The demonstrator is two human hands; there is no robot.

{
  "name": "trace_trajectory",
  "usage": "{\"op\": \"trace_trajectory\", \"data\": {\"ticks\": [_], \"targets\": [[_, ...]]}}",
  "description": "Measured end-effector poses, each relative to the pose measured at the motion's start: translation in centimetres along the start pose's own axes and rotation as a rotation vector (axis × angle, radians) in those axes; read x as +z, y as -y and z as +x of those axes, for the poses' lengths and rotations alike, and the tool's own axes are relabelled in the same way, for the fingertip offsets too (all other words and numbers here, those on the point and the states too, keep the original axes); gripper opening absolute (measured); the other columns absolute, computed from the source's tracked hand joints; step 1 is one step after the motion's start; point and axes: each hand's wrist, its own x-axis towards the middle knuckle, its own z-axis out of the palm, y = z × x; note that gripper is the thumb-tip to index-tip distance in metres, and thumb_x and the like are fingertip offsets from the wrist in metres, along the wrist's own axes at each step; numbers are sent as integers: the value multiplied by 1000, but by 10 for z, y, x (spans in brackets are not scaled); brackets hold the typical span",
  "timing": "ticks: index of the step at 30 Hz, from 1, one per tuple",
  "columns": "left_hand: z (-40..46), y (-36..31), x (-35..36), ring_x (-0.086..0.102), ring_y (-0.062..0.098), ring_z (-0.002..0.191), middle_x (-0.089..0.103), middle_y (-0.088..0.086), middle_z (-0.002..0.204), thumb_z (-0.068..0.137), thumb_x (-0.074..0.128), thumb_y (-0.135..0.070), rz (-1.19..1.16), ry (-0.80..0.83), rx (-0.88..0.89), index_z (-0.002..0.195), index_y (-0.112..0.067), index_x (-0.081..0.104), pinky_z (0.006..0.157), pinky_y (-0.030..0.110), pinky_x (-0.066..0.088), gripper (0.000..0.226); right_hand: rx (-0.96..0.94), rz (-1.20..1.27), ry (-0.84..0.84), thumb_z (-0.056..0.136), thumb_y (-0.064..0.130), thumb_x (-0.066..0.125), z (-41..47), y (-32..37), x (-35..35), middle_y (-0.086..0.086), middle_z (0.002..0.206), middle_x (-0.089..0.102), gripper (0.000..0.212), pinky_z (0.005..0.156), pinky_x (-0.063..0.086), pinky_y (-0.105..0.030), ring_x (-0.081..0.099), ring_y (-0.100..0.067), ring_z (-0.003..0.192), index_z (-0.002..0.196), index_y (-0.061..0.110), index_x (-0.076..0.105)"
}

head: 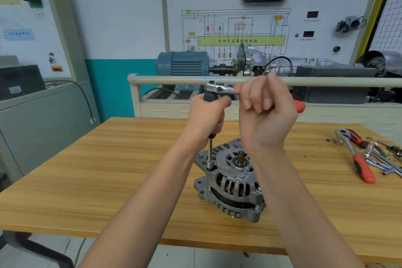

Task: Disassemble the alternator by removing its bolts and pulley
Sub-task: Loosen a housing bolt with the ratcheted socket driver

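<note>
The alternator [230,183] stands on the wooden table [87,169], near the front edge, with its bare shaft [241,156] pointing up and no pulley on it, so the pulley looks to be off already. A long thin bar [210,152] comes down to a bolt at the left rim of the alternator, and its socket [210,166] sits on that bolt. The left hand [208,115] has its fingers curled round the black grip at the top of the bar. The right hand [266,111] has its fingers curled tight round the handle of the ratchet [219,88], whose shiny head sits on top of the black grip and whose red end pokes out past the hand. Here is what I think could go wrong. The bar is long and thin, so if it leans when the right hand pulls, the socket could slip off the bolt and spoil its corners. No hand is holding the alternator, and nothing else seems to grip it. A hard pull could make it twist, slide or tip over on the table, and it stands rather near the edge. If the ratchet lets go all at once, the right hand could swing and hit the pale rail [174,80] behind. More tools [365,156] lie far off to the right, well apart from all this.
</note>
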Motion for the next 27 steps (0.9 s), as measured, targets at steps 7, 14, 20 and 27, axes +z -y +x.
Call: {"op": "trace_trajectory", "data": {"ticks": [7, 14, 20, 27], "targets": [[-4, 4, -7, 21, 10, 34, 28, -6, 40, 88, 55, 3, -32, 32, 70, 59, -17, 36, 37, 17, 19, 40, -125, -141, 111, 83, 3, 44, -6, -4, 8, 4, 43, 35, 44, 58, 35, -33, 34, -14, 46, 44, 24, 39], [1, 3, -16, 25, 12, 33, 31, -1, 39, 86, 58, -3, -111, 271, 7, 56, -11, 37, 38, 20, 22, 37, 320, 528, -115, 84, 15, 44, 29, -5, -24, 4, 36, 31, 46, 50, 39, -24, 31, -11, 37, 38, 15, 39], [2, 2, -12, 16, 9, 29, 22, -5, 37, 91, 51, -4, -35, 317, -56, 47, -19, 30, 36, 14, 17, 52, 351, 608, -180, 86, 16, 45, 33, -7, -28, 4, 36, 30, 46, 48, 39, -23, 31, -11, 35, 40, 15, 37], [2, 7, 3, 20, 10, 30, 26, -7, 37, 86, 51, 3, -2, -93, 11, 53, -17, 32, 37, 14, 18, 43, -30, -68, 7, 87, 5, 43, -6, -3, 1, 4, 44, 36, 45, 69, 43, -31, 35, -17, 48, 45, 21, 44]]}}
